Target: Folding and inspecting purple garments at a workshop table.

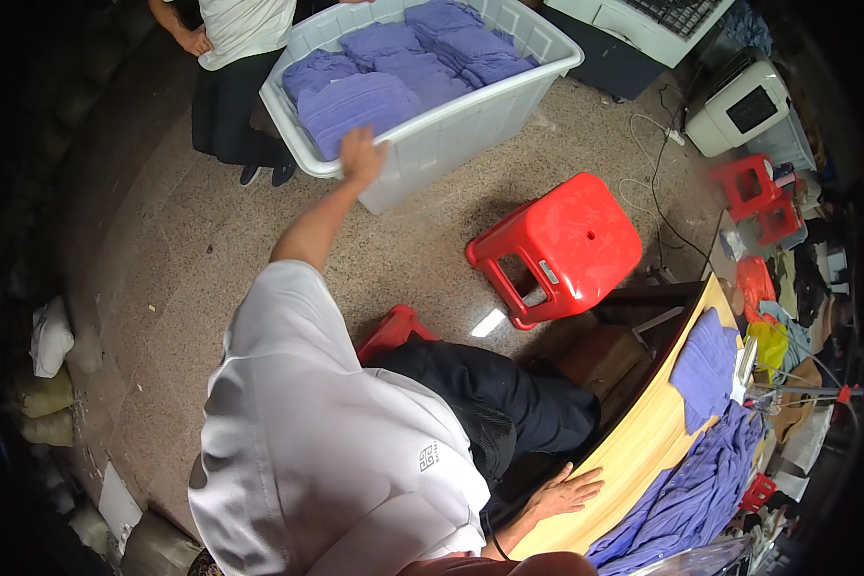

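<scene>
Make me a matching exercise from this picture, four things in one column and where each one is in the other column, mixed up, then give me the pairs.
Things:
1. left hand
2. right hand
3. red stool
4. folded purple towels

Places:
A. stacked inside the white bin
B. flat on the yellow table edge
C. on the floor between bin and table
D. at the near rim of the white bin

Pairs: 1-D, 2-B, 3-C, 4-A

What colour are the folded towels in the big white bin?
Purple, a lavender shade; the folded towels fill the white bin, clearest in the head view.
</scene>
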Demonstrator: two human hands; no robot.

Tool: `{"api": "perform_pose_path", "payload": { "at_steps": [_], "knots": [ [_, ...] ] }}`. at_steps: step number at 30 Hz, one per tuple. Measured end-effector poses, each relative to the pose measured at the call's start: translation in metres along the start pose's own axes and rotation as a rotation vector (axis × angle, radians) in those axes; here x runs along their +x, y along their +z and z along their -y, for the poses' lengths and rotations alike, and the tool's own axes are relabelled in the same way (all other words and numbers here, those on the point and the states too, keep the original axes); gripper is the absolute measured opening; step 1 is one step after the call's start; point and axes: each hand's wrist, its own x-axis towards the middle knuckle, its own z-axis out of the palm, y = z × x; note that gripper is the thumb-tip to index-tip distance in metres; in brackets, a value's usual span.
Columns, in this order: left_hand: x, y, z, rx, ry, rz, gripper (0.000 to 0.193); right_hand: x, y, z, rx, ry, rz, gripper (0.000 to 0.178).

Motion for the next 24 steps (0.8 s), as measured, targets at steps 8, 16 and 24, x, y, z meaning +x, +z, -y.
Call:
{"api": "perform_pose_path", "payload": {
  "at_steps": [8,16,24],
  "knots": [
    [0.057,0.012,-0.029,0.016,0.011,0.376,0.050,0.006,0.013,-0.005,0.021,-0.019,-0.032,0.084],
    [0.148,0.027,-0.092,0.219,-0.042,0.803,0.078,0.007,0.015,-0.008,0.030,-0.014,-0.032,0.086],
    [0.161,-0.020,-0.206,0.135,0.177,0.683,0.072,0.004,0.018,-0.015,0.018,0.006,-0.050,0.087]
  ]
}}
